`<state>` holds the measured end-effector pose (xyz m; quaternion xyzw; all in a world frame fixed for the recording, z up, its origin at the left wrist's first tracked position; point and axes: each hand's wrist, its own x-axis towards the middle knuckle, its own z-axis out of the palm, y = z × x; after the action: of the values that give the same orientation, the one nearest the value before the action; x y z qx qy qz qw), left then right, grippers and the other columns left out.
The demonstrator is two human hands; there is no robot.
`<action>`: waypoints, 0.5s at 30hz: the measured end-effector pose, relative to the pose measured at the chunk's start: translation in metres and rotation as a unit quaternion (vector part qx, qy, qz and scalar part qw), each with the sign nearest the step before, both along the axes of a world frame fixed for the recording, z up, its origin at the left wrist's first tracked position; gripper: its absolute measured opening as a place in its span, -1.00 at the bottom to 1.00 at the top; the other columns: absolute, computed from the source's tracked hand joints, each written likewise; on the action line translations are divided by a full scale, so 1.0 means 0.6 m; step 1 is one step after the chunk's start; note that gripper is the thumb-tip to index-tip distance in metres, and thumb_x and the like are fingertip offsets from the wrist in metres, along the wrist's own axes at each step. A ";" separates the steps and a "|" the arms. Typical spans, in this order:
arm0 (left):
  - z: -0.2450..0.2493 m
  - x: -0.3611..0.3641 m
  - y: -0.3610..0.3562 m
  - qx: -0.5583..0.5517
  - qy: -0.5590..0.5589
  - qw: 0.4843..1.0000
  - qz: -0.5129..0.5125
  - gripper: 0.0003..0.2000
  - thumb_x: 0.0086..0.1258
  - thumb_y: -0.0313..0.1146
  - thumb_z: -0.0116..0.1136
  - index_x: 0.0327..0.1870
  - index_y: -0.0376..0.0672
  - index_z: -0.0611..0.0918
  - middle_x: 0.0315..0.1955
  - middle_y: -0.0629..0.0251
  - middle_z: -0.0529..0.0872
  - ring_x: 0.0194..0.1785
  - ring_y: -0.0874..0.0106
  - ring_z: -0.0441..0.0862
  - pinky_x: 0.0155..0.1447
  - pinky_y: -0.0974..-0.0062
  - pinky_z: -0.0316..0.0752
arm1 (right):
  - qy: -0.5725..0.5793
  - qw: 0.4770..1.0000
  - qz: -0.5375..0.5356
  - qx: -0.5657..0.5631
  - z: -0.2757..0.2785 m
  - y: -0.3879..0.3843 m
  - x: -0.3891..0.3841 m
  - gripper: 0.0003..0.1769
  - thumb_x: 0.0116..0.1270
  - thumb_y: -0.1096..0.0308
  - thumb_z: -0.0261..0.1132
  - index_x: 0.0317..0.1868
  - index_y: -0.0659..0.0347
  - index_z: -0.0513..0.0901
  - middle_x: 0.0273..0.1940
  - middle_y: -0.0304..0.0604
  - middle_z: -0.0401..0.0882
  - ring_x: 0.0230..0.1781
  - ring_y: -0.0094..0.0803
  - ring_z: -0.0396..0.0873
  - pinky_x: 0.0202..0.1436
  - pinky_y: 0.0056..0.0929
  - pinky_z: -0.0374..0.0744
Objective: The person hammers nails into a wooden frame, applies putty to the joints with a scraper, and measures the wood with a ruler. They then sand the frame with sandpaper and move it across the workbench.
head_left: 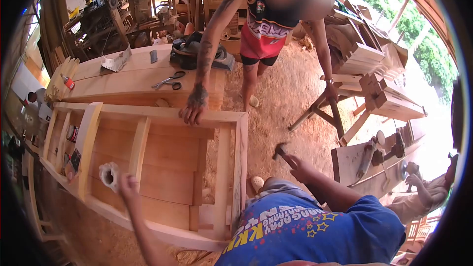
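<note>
Hammer point(281, 150) at three o'clock, clamped in the right hand point(297, 161): likely head-heavy, best gripped low on its handle. Left hand point(127, 183) at nine o'clock pinches a light white container point(109, 174) (contents unclear) above the frame point(148, 113).

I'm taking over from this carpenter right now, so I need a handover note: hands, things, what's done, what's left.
Left hand: grip shut on a white roll, held over the left part of the frame.
Right hand: grip shut on a hammer, off the frame's right edge, above the sawdust floor.
A co-worker's hand rests on the frame's far rail. Scissors and a planer lie on the planks behind.
Done: rails and dividers sit in the frame.
Left: which joints are nailed cannot be told.
</note>
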<state>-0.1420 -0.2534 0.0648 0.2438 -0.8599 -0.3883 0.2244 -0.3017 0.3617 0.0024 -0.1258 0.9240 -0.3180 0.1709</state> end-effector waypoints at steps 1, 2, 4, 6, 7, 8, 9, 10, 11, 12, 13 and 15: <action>-0.018 -0.010 0.069 0.084 0.001 0.996 -0.034 -0.88 0.57 -0.38 0.14 -0.07 -0.24 0.60 -0.22 0.32 0.61 -0.10 0.48 0.58 0.03 0.45 0.53 | 0.094 0.994 0.048 -0.040 -0.001 -0.009 -0.003 -0.40 0.41 0.43 0.30 0.47 0.00 0.52 -0.02 -0.01 0.75 -0.26 -0.22 0.72 -0.18 -0.24 0.67; -0.007 -0.024 0.160 0.136 0.022 0.987 -0.084 -0.86 0.56 -0.34 0.17 -0.08 -0.23 0.62 -0.25 0.33 0.62 -0.12 0.49 0.58 0.02 0.44 0.54 | 0.026 0.998 0.030 -0.041 0.032 -0.027 -0.002 -0.47 0.41 0.40 0.32 0.39 0.03 0.59 0.04 0.02 0.72 -0.16 -0.17 0.72 -0.09 -0.20 0.67; -0.041 -0.038 0.284 0.149 -0.046 0.969 -0.189 -0.87 0.56 -0.35 0.15 -0.07 -0.20 0.66 -0.31 0.28 0.65 -0.17 0.46 0.63 -0.03 0.36 0.60 | -0.112 0.993 -0.004 -0.046 0.166 -0.095 -0.015 -0.60 0.41 0.35 0.36 0.24 0.10 0.72 0.18 0.08 0.67 0.05 -0.05 0.72 0.08 -0.12 0.65; -0.011 -0.053 0.405 0.130 -0.032 0.954 -0.267 -0.82 0.56 -0.36 0.15 0.01 -0.27 0.64 -0.28 0.05 0.73 -0.25 0.27 0.74 -0.13 0.27 0.63 | -0.066 0.994 0.061 -0.062 0.251 -0.130 -0.009 -0.65 0.40 0.25 0.45 0.15 0.09 0.77 0.02 0.04 0.68 -0.09 -0.08 0.72 -0.02 -0.13 0.65; 0.019 -0.059 0.450 0.173 -0.053 0.938 -0.294 -0.81 0.56 -0.37 0.15 0.04 -0.27 0.63 -0.28 0.01 0.74 -0.23 0.24 0.75 -0.12 0.27 0.63 | -0.040 0.993 0.094 -0.066 0.270 -0.141 -0.005 -0.67 0.39 0.20 0.49 0.10 0.09 0.79 -0.06 0.01 0.69 -0.16 -0.09 0.72 -0.08 -0.13 0.65; 0.046 -0.063 0.483 0.216 -0.073 0.919 -0.321 -0.80 0.55 -0.38 0.15 0.06 -0.28 0.62 -0.28 -0.03 0.74 -0.22 0.21 0.76 -0.12 0.27 0.62 | 0.004 0.988 0.128 -0.089 0.269 -0.146 0.001 -0.66 0.36 0.20 0.52 0.09 0.09 0.80 -0.13 0.00 0.68 -0.20 -0.12 0.71 -0.11 -0.16 0.65; 0.045 -0.066 0.501 0.220 -0.065 0.913 -0.338 -0.81 0.56 -0.38 0.15 0.05 -0.28 0.63 -0.30 0.07 0.73 -0.24 0.32 0.73 -0.14 0.34 0.61 | 0.049 0.979 0.163 -0.111 0.264 -0.150 0.007 -0.65 0.32 0.19 0.56 0.07 0.09 0.81 -0.19 -0.02 0.66 -0.25 -0.15 0.71 -0.15 -0.18 0.65; 0.041 -0.067 0.515 0.226 -0.057 0.906 -0.354 -0.81 0.57 -0.38 0.15 0.04 -0.29 0.63 -0.32 0.16 0.73 -0.27 0.42 0.70 -0.15 0.40 0.61 | 0.093 0.967 0.198 -0.131 0.266 -0.156 0.010 -0.63 0.29 0.18 0.59 0.06 0.08 0.81 -0.25 -0.04 0.65 -0.29 -0.18 0.70 -0.19 -0.21 0.64; 0.039 -0.064 0.524 0.232 -0.052 0.898 -0.369 -0.82 0.58 -0.38 0.16 0.03 -0.29 0.63 -0.33 0.25 0.72 -0.29 0.53 0.67 -0.16 0.46 0.60 | 0.063 0.962 0.220 -0.148 0.278 -0.158 0.016 -0.68 0.29 0.25 0.59 0.02 0.11 0.83 -0.28 -0.02 0.65 -0.30 -0.10 0.70 -0.20 -0.20 0.64; 0.040 -0.059 0.526 0.239 -0.049 0.895 -0.373 -0.82 0.59 -0.38 0.15 0.04 -0.29 0.63 -0.34 0.26 0.72 -0.30 0.54 0.66 -0.18 0.47 0.59 | 0.050 0.957 0.236 -0.163 0.268 -0.155 0.020 -0.72 0.31 0.27 0.57 0.00 0.12 0.83 -0.28 -0.01 0.65 -0.29 -0.08 0.70 -0.20 -0.19 0.64; 0.043 -0.055 0.527 0.245 -0.046 0.892 -0.376 -0.83 0.61 -0.38 0.15 0.04 -0.29 0.62 -0.35 0.27 0.71 -0.32 0.54 0.66 -0.19 0.48 0.59 | 0.037 0.950 0.253 -0.179 0.249 -0.152 0.024 -0.75 0.33 0.30 0.55 -0.02 0.13 0.84 -0.27 -0.01 0.65 -0.29 -0.07 0.70 -0.20 -0.19 0.64; 0.054 -0.049 0.527 0.263 -0.062 0.886 -0.376 -0.84 0.63 -0.39 0.13 0.04 -0.28 0.61 -0.37 0.30 0.70 -0.34 0.56 0.64 -0.21 0.50 0.57 | 0.018 0.937 0.282 -0.205 0.231 -0.149 0.038 -0.87 0.39 0.38 0.47 -0.10 0.17 0.85 -0.26 0.01 0.66 -0.25 -0.01 0.71 -0.16 -0.15 0.65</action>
<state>-0.1715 0.0625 0.0973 -0.0245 -0.7654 -0.6398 -0.0649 -0.2786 0.2722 0.1409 -0.4187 0.7682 -0.4375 0.2076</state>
